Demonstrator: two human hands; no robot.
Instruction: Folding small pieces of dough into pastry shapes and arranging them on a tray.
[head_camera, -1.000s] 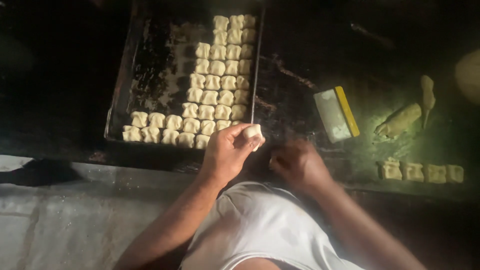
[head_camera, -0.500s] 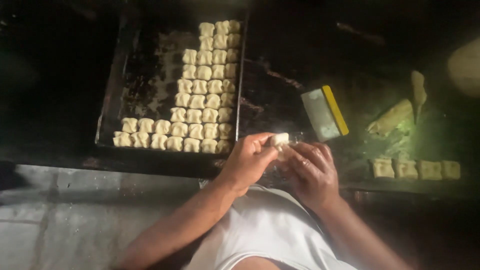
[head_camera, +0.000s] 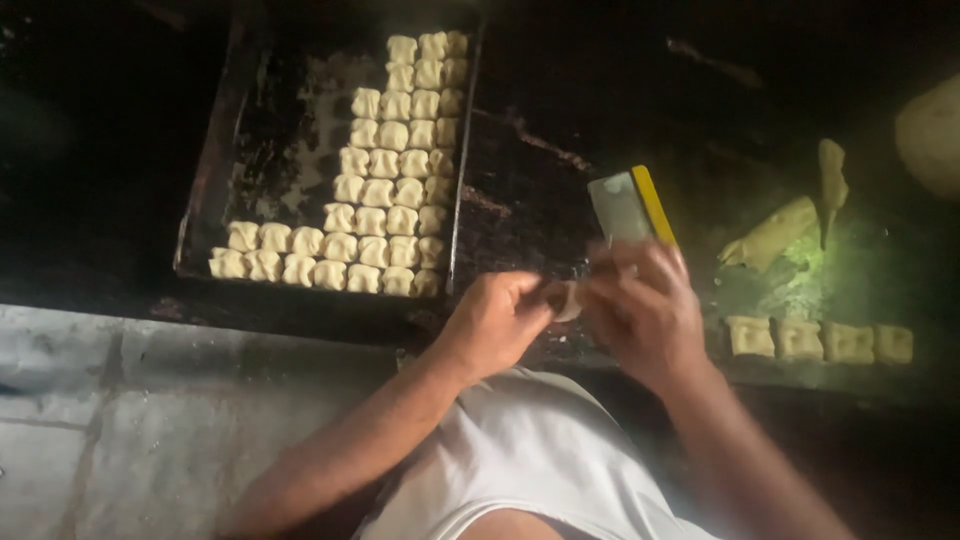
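My left hand (head_camera: 495, 320) and my right hand (head_camera: 640, 310) meet at the table's near edge, both closed around a small pale dough piece (head_camera: 568, 298) held between the fingertips. The right hand is blurred. Up and to the left lies a dark baking tray (head_camera: 215, 190) with several shaped dough pieces (head_camera: 385, 190) in rows along its right side and near edge. A dough scraper with a yellow handle (head_camera: 630, 205) lies just beyond my right hand.
A row of cut dough squares (head_camera: 820, 340) sits at the right near edge. Dough strips (head_camera: 775, 235) and a large dough lump (head_camera: 930, 135) lie further right. A grey concrete ledge (head_camera: 130, 420) runs below the table.
My left hand brought the dough piece from beside the tray rightward to meet my right hand. Both hands now work it together. The view shifted slightly.
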